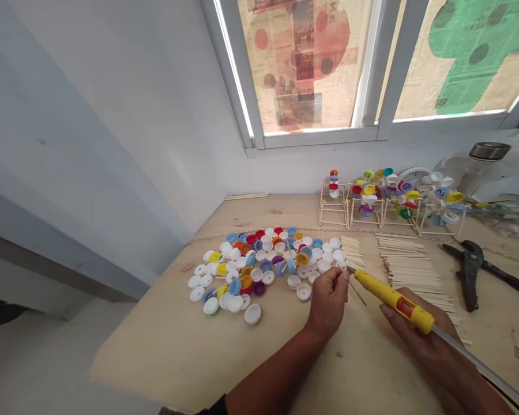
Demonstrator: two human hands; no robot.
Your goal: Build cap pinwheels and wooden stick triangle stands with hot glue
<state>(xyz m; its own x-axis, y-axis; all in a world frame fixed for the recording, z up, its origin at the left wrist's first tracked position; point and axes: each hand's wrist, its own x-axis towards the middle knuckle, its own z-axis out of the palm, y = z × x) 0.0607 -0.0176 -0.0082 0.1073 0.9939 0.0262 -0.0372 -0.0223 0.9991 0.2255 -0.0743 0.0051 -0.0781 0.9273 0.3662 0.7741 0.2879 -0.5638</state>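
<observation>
My right hand (424, 328) is wrapped round a yellow glue gun (384, 295) with a clear glue stick running out of its rear end. The gun's metal tip points left and meets the fingertips of my left hand (331, 297). Those fingers are pinched together on something small and pale that I cannot make out. Beside them a thin wooden stick (358, 293) slants down over the table. Left of my left hand lies a wide spread of bottle caps (253, 314), mostly white, with blue, yellow, orange, red and purple ones among them.
Wooden sticks (409, 265) lie in rows behind my right hand. Black pliers (470, 276) rest at the right. Stick frames with cap wheels (365, 204) stand along the wall, near a lidded clear bottle (480, 164). The wooden table (164, 351) ends at the left.
</observation>
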